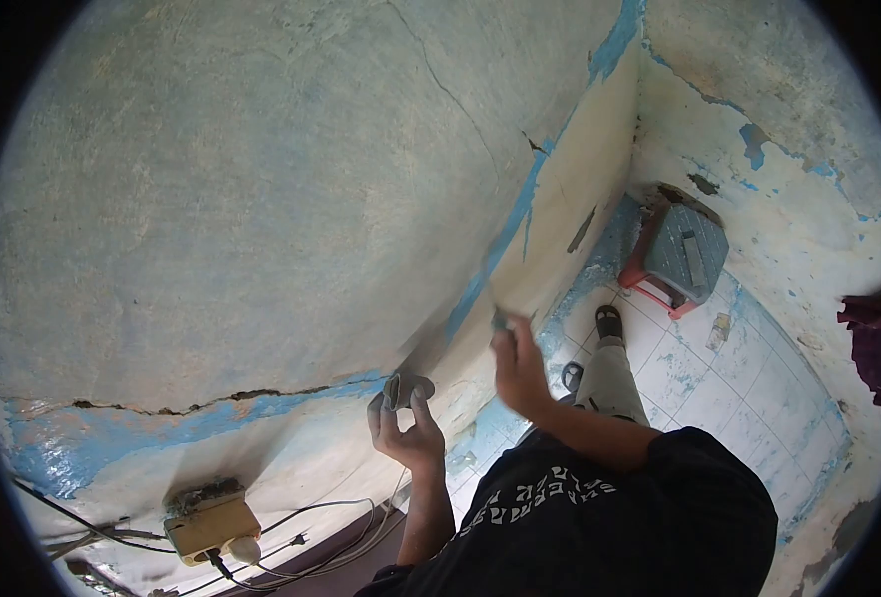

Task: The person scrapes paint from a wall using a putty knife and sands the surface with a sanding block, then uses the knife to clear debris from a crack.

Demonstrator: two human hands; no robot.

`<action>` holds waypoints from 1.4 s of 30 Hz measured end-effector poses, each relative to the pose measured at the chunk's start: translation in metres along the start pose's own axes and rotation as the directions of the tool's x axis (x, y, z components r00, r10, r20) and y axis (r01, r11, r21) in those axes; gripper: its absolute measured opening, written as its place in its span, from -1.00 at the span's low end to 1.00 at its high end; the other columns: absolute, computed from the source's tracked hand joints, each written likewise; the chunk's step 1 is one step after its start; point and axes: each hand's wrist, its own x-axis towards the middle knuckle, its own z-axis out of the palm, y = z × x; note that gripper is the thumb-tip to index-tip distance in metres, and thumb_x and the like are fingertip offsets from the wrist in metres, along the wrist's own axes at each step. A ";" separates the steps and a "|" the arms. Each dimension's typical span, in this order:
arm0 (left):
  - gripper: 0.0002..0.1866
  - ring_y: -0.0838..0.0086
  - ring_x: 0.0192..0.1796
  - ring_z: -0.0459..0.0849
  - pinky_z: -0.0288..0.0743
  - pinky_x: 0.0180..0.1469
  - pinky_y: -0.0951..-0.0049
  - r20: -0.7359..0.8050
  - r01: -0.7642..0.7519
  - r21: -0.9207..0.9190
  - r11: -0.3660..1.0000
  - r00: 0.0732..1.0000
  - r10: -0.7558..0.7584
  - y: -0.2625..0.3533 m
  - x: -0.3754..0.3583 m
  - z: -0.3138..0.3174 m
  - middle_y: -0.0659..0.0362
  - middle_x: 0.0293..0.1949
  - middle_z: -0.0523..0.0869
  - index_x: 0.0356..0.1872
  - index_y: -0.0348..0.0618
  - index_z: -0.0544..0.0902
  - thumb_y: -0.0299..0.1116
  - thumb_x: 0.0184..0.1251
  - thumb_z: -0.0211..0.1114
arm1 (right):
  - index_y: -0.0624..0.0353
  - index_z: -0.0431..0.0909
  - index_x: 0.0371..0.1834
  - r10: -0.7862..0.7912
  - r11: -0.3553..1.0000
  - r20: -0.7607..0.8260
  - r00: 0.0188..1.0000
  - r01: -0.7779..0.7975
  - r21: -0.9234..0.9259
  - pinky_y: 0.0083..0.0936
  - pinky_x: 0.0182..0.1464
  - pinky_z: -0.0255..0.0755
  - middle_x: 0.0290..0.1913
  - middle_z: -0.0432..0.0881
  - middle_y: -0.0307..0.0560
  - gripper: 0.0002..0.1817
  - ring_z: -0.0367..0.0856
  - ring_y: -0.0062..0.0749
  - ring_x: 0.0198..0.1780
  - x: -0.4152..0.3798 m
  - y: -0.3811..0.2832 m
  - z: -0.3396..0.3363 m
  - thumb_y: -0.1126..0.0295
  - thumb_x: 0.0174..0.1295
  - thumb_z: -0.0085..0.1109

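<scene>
My left hand (410, 438) is closed around a grey curled piece (397, 389), which looks like folded sandpaper, close to the wall's blue strip. My right hand (522, 376) is raised in front of the cream lower part of the wall (560, 249), fingers pinched together. A small grey-green thing (503, 320) shows at its fingertips, too blurred to name. The wall (261, 199) is grey-green plaster above, and a jagged crack (192, 406) runs along the blue paint (508, 231).
A stool (681, 254) with a grey top and red legs stands in the corner. A small clear cup (719, 331) is on the paint-stained tile floor (694, 388). A wall socket box (209, 519) with plugs and cables is at lower left. Dark purple cloth (870, 343) hangs at right.
</scene>
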 end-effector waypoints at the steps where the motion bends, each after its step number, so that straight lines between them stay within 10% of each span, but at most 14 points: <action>1: -0.64 0.09 -0.04 0.79 0.65 0.01 0.20 0.000 0.005 0.007 1.000 1.000 -0.005 -0.001 0.001 -0.002 -0.02 -0.08 0.79 0.06 -0.25 0.80 -0.53 0.21 0.53 | 0.20 0.39 0.39 0.125 0.992 -0.018 0.992 -0.125 0.003 -0.22 -0.24 0.47 -0.35 0.63 0.06 -0.62 0.65 -0.15 -0.36 0.011 -0.002 -0.004 0.28 0.64 -0.06; 19: -0.66 0.10 -0.04 0.79 0.65 0.02 0.21 0.002 -0.017 -0.017 1.000 1.000 0.017 -0.004 0.000 0.003 -0.01 -0.08 0.79 0.05 -0.27 0.80 -0.53 0.21 0.52 | 0.20 0.40 0.28 0.034 0.999 0.042 0.999 -0.032 -0.025 -0.13 -0.16 0.51 -0.29 0.65 0.23 -0.64 0.74 0.03 -0.24 0.011 -0.007 -0.011 0.20 0.62 -0.04; 29: -0.65 0.13 -0.03 0.78 0.65 0.03 0.22 -0.015 -0.043 -0.019 0.999 0.999 0.042 -0.002 0.000 0.004 -0.01 -0.06 0.78 0.06 -0.27 0.79 -0.58 0.21 0.50 | 0.12 0.41 0.39 0.055 0.998 0.042 0.998 -0.055 -0.023 -0.22 -0.18 0.51 -0.34 0.67 0.10 -0.63 0.70 -0.13 -0.31 0.027 -0.010 -0.023 0.28 0.61 -0.07; 31: -0.64 0.13 -0.03 0.78 0.64 0.03 0.22 0.012 -0.024 0.004 1.000 1.000 0.024 -0.004 -0.002 0.002 -0.01 -0.07 0.78 0.07 -0.26 0.79 -0.57 0.22 0.50 | 0.18 0.42 0.39 0.057 0.998 -0.022 0.998 -0.058 -0.011 -0.52 -0.29 0.34 -0.40 0.46 -0.25 -0.64 0.37 -0.63 -0.40 0.035 -0.011 -0.023 0.33 0.62 -0.04; 33: -0.65 0.13 -0.03 0.78 0.65 0.03 0.22 0.019 -0.019 0.010 1.000 1.000 0.019 0.000 -0.002 -0.001 -0.01 -0.07 0.78 0.07 -0.26 0.79 -0.57 0.22 0.50 | 0.12 0.44 0.34 0.148 0.989 -0.025 0.989 -0.148 0.021 -0.21 -0.27 0.46 -0.45 0.59 0.04 -0.66 0.65 -0.18 -0.41 0.059 -0.020 -0.037 0.27 0.62 -0.05; 42: -0.66 0.12 -0.03 0.78 0.64 0.01 0.19 -0.004 -0.052 0.002 0.999 0.999 0.052 -0.002 0.000 0.003 -0.01 -0.06 0.77 0.06 -0.26 0.80 -0.54 0.23 0.51 | 0.19 0.42 0.34 0.070 0.996 0.063 0.996 -0.067 -0.059 -0.27 -0.33 0.39 -0.50 0.55 0.06 -0.65 0.58 -0.25 -0.49 0.034 -0.034 -0.035 0.29 0.62 -0.04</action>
